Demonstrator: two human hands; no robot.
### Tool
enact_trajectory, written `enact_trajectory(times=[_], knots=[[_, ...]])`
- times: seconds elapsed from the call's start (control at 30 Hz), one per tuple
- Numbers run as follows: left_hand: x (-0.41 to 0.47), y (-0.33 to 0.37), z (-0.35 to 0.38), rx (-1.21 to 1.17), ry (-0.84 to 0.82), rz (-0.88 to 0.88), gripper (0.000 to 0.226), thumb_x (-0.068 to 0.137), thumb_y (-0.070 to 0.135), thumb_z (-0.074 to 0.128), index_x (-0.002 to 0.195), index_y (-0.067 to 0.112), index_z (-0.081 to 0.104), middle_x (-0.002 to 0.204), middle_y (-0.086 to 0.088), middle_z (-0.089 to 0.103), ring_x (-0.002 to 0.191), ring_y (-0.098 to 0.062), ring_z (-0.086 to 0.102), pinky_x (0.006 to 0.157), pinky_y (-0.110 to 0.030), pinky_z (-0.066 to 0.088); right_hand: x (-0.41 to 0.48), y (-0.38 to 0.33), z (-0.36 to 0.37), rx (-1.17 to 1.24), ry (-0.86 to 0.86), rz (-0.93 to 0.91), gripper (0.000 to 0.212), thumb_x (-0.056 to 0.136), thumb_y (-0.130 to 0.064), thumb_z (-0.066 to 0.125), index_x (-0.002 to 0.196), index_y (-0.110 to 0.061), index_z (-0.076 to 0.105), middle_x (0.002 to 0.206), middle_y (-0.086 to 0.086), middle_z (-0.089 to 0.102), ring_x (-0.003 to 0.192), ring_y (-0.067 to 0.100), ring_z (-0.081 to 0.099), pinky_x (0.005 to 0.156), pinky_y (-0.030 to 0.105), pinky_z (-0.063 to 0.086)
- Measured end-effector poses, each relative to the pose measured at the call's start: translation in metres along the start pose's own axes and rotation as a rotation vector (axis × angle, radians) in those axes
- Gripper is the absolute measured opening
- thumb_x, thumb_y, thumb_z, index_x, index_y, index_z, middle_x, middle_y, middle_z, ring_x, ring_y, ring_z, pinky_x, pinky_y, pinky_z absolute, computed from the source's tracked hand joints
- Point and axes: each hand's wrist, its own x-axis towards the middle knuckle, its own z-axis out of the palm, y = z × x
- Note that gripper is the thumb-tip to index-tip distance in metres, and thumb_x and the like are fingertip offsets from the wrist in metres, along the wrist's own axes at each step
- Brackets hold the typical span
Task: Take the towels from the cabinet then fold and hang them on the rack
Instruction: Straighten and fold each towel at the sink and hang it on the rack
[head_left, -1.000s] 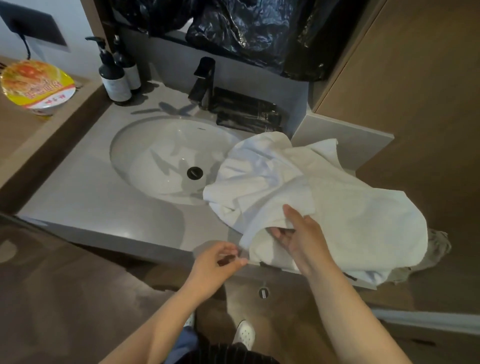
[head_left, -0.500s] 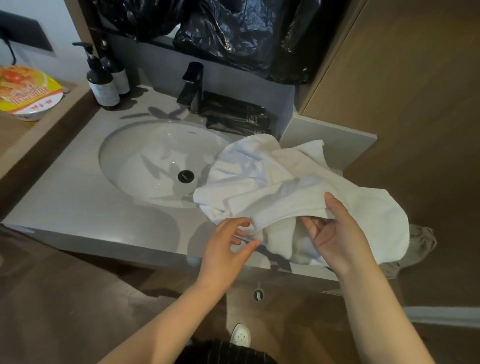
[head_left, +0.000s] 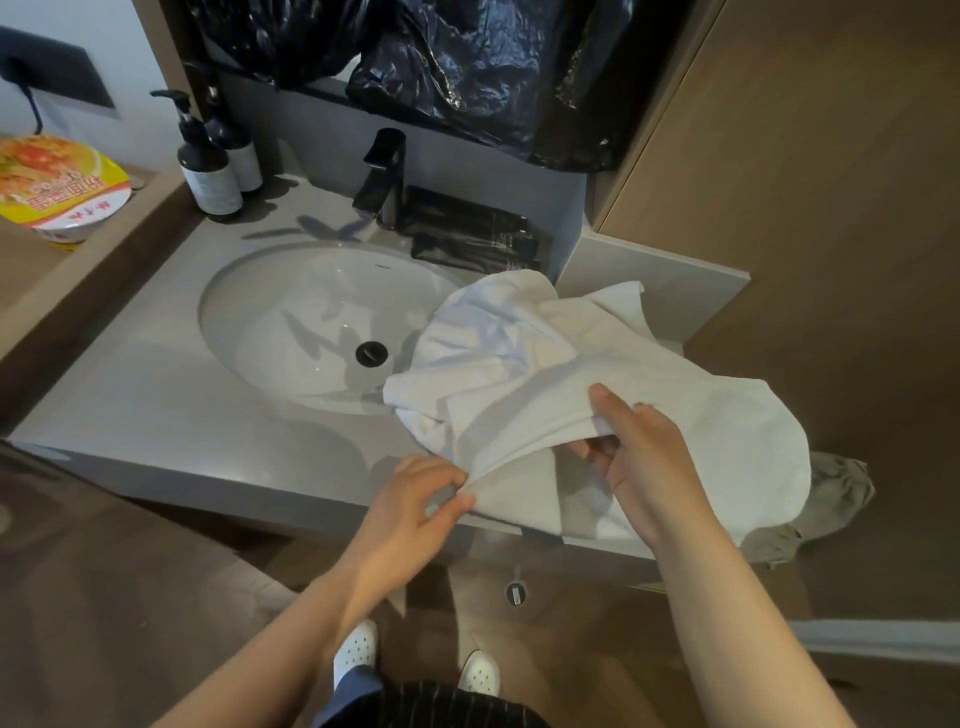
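Note:
A crumpled white towel (head_left: 545, 374) lies heaped on the right side of the grey vanity counter (head_left: 156, 405), part of it hanging over the sink's right rim and part over the counter's front edge. My left hand (head_left: 415, 509) pinches the towel's near edge between thumb and fingers. My right hand (head_left: 634, 457) grips the same edge further right, thumb on top and fingers tucked under the cloth. The edge stretches taut between the two hands. No rack is in view.
A white oval sink (head_left: 311, 322) with a black drain is set in the counter. A black faucet (head_left: 384, 176), black packets (head_left: 467, 234) and two pump bottles (head_left: 208, 166) stand at the back. An instant-noodle bowl (head_left: 57, 187) sits left. A grey cloth (head_left: 831, 499) hangs at the right.
My left hand has reached forward and pinched the towel's near edge. My right hand has shifted right along the edge and lifted it.

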Motion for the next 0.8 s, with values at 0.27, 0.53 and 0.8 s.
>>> enact_trajectory(times=[0.27, 0.53, 0.8], knots=[[-0.026, -0.033, -0.001, -0.031, -0.209, -0.346, 0.008, 0.086, 0.035, 0.070, 0.091, 0.030, 0.065, 0.098, 0.017, 0.064, 0.098, 0.003, 0.058, 0.088, -0.020, 0.047, 0.020, 0.031, 0.043, -0.553, -0.193, 0.010, 0.033, 0.095, -0.034, 0.060, 0.126, -0.022, 0.061, 0.116, 0.001, 0.070, 0.101, 0.016, 0.068, 0.096, 0.040, 0.053], [-0.007, -0.027, 0.016, -0.267, -0.065, -0.533, 0.039, 0.087, 0.043, 0.067, 0.120, 0.033, 0.049, 0.107, 0.021, 0.059, 0.096, 0.008, 0.055, 0.072, -0.006, 0.038, 0.017, 0.051, -0.009, -0.847, -0.049, -0.160, 0.016, 0.097, -0.025, 0.056, 0.110, -0.033, 0.062, 0.112, -0.011, 0.065, 0.099, 0.002, 0.061, 0.083, 0.011, 0.045], [0.003, -0.018, 0.024, -0.286, -0.091, -0.486, 0.022, 0.099, 0.025, 0.051, 0.114, 0.013, 0.062, 0.112, 0.001, 0.066, 0.105, -0.015, 0.062, 0.093, -0.030, 0.050, 0.028, 0.038, -0.013, -1.122, -0.106, -0.456, 0.031, 0.098, -0.021, 0.053, 0.128, -0.024, 0.059, 0.134, -0.008, 0.055, 0.106, 0.006, 0.057, 0.091, 0.012, 0.044]])
